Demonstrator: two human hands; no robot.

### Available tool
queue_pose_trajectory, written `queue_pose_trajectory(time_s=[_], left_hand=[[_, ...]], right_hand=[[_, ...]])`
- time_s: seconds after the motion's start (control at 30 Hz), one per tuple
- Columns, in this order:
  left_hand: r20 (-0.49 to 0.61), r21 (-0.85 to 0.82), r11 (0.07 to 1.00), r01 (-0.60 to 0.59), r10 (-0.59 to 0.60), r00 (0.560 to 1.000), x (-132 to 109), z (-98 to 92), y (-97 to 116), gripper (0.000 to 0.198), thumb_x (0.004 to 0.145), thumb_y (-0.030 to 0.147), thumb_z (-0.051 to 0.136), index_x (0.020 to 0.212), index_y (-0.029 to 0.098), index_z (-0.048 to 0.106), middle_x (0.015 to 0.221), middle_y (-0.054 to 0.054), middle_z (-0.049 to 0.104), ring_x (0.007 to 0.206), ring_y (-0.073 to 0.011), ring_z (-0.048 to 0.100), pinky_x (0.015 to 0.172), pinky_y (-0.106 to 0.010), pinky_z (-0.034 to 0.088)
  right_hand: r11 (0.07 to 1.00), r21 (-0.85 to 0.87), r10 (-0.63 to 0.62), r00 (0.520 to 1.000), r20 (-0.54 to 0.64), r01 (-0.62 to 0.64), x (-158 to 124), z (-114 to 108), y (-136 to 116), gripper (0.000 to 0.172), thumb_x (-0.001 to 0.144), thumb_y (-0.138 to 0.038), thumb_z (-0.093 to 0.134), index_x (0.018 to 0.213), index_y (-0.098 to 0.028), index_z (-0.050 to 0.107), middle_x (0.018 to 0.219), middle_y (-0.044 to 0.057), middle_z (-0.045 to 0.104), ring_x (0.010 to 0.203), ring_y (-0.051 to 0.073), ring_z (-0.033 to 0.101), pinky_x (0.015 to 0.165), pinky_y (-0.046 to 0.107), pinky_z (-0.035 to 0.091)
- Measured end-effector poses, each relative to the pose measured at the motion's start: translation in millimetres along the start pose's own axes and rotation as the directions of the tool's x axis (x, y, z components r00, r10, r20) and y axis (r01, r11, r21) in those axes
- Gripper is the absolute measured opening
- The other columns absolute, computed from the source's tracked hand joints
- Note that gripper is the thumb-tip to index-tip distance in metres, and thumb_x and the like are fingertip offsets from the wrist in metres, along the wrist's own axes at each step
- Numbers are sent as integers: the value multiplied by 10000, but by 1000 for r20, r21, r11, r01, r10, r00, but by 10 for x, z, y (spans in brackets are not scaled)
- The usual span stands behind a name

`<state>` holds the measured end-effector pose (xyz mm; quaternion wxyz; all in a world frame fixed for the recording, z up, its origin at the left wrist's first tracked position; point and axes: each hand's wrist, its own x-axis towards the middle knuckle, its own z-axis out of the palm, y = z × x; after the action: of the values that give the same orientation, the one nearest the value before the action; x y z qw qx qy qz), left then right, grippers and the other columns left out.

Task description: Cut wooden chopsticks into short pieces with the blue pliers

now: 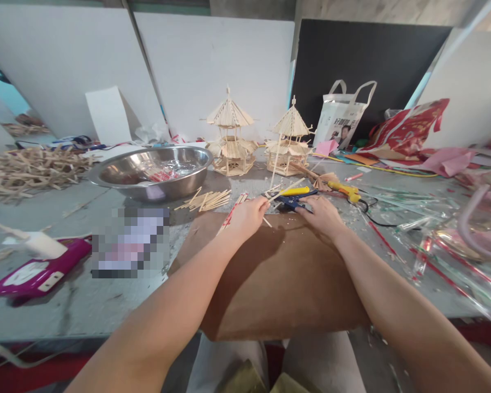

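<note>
My left hand [251,215] is closed, its fingertips pinching a thin wooden stick [285,189] that points up to the right. More sticks, some with red marks [238,203], lie beside and partly under this hand. My right hand [322,215] reaches over a dark blue tool [291,203]; its fingers are stretched out and apart at the tool's right end. The tool's exact kind is hard to make out. A yellow-handled utility knife [297,191] lies just behind it. Under both forearms is a brown board [286,289] with small scraps on it.
Two stick-built pagoda models [230,131] stand at the back. To the left are a steel basin [151,191], a stick pile [213,200], a blurred-out phone [131,243] and a purple power strip [45,270]. A yellow glue gun [344,191] and clear rods [396,204] lie right.
</note>
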<state>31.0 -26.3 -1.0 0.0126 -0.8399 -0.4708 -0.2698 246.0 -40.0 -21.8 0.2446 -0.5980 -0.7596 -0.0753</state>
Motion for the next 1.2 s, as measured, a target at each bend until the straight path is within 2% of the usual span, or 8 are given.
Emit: queue_pose_trajectory(time_s=[0.1, 0.17, 0.23, 0.3, 0.4, 0.5, 0.77, 1.2], left_hand=[[24, 113, 993, -15, 12, 1000, -17, 6, 47, 262, 821, 315, 320, 841, 204, 556, 732, -23, 594, 640, -125, 527, 551, -215, 321], [39, 165, 986, -35, 29, 999, -31, -5, 91, 263, 819, 302, 325, 846, 200, 566, 775, -38, 602, 678, -135, 540, 557, -222, 329], [44, 191, 978, -79, 71, 996, -45, -18, 135, 286, 822, 305, 317, 832, 192, 579, 788, -53, 604, 715, -144, 546, 569, -229, 338], [34, 210, 971, -116, 111, 993, -55, -25, 166, 325, 824, 334, 304, 806, 186, 592, 772, -64, 604, 732, -154, 547, 585, -240, 346], [39, 214, 963, -161, 156, 987, -60, -16, 182, 350, 822, 363, 296, 783, 190, 598, 749, -64, 605, 727, -165, 549, 599, -256, 354], [69, 198, 959, -202, 192, 979, -56, -1, 179, 341, 821, 359, 305, 772, 186, 595, 742, -67, 605, 735, -172, 549, 618, -265, 361], [108, 134, 978, -158, 144, 984, -56, -9, 201, 366, 814, 392, 310, 723, 168, 585, 756, -83, 599, 747, -163, 547, 679, -266, 378], [198, 265, 954, -140, 88, 976, -78, -19, 229, 377, 823, 375, 277, 838, 167, 591, 795, -82, 611, 733, -172, 570, 639, -267, 405]], right_hand=[[1000, -11, 18, 969, -248, -21, -19, -103, -162, 317, 816, -337, 321, 887, -179, 586, 889, 79, 590, 905, 204, 476, 841, 349, 310], [998, -45, -59, 954, -293, 48, -33, -143, -280, 289, 803, -329, 358, 941, -196, 575, 985, 77, 563, 980, 222, 426, 867, 370, 270], [988, -74, -147, 953, -265, 132, -39, -147, -377, 293, 799, -331, 378, 1002, -216, 556, 1074, 66, 535, 1037, 230, 386, 893, 393, 219], [979, -80, -201, 958, -203, 188, -34, -123, -434, 296, 811, -329, 362, 1005, -222, 558, 1047, 60, 561, 1010, 216, 416, 901, 398, 188], [974, -72, -219, 971, -97, 213, -22, -74, -450, 322, 831, -336, 316, 938, -208, 591, 886, 62, 624, 874, 187, 497, 842, 351, 245], [975, -77, -212, 976, -44, 208, -22, -53, -433, 357, 836, -351, 291, 875, -191, 608, 807, 70, 630, 796, 177, 523, 746, 301, 298], [973, -85, -217, 976, -36, 213, -36, -66, -455, 328, 833, -321, 304, 820, -186, 602, 774, 63, 616, 772, 169, 517, 702, 268, 310], [974, -211, -83, 996, -8, 80, -91, -58, -524, 304, 821, -338, 322, 785, -198, 589, 761, 47, 610, 731, 162, 523, 634, 262, 278]])
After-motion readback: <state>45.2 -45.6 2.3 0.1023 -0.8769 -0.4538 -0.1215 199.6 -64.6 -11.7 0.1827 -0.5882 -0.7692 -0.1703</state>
